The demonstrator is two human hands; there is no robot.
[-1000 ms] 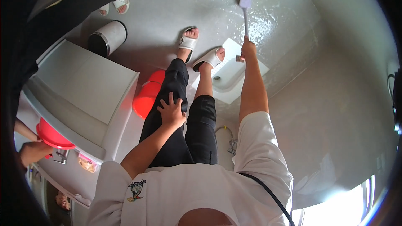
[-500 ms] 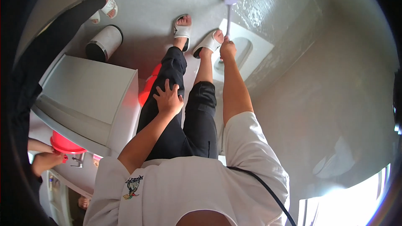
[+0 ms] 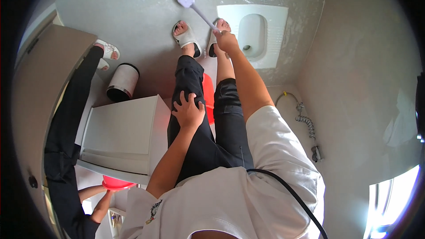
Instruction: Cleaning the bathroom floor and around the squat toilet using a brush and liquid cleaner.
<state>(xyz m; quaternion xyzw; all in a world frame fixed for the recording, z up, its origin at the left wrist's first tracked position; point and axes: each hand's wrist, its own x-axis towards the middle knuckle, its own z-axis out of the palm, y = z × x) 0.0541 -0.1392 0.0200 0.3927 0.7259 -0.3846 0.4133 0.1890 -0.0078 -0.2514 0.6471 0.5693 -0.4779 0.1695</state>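
My right hand [image 3: 227,42] is closed round the handle of a pale purple long-handled brush [image 3: 201,14]. The brush slants away to the far left, its head [image 3: 186,0] low over the wet grey floor beyond my sandals; whether it touches the floor, I cannot tell. Just right of my feet, a white squat toilet [image 3: 279,28] is set in the floor. My left hand [image 3: 189,114] lies with spread fingers on my left leg, near the knee, holding nothing.
Behind my legs is a red plastic object [image 3: 209,90]. To the left are a bin [image 3: 123,81], a white cabinet [image 3: 119,126], a brown door [image 3: 57,71] and another person, whose hands hold a red basin [image 3: 117,183]. A coiled hose [image 3: 305,120] hangs by the right wall.
The brush has swung left over the floor, and my right hand has moved left from above the squat toilet. The whole view has shifted. My left hand stays on my leg.
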